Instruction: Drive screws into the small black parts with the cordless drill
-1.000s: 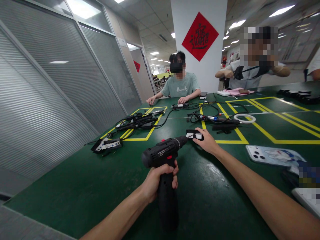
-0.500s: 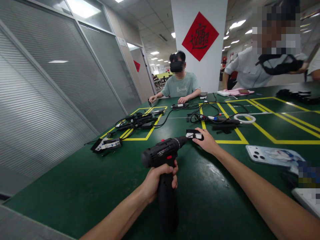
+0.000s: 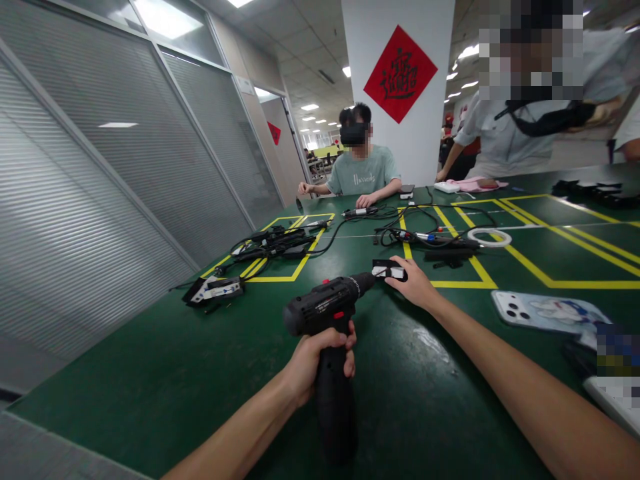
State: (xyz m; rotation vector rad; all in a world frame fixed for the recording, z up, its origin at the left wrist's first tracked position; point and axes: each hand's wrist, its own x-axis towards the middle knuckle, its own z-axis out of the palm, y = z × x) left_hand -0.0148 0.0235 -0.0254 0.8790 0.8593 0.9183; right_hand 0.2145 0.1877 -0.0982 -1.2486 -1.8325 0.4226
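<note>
My left hand (image 3: 320,359) is wrapped round the grip of a black cordless drill (image 3: 327,333), whose nose points away toward a small black part with a white label (image 3: 389,269). My right hand (image 3: 415,283) rests on the green table (image 3: 150,387) with fingers closed against that small part, holding it where the drill's tip meets it.
A phone in a pale printed case (image 3: 547,311) lies right of my forearm. Black cables and tools (image 3: 273,243) sprawl inside yellow taped squares; another black-and-white part (image 3: 214,289) lies left. A white ring (image 3: 489,237) sits farther back. One person sits across the table; another stands at the right.
My hands and the drill have stayed put. The person at the far right has straightened up and shifted, and the seated person's hand has lifted slightly.
</note>
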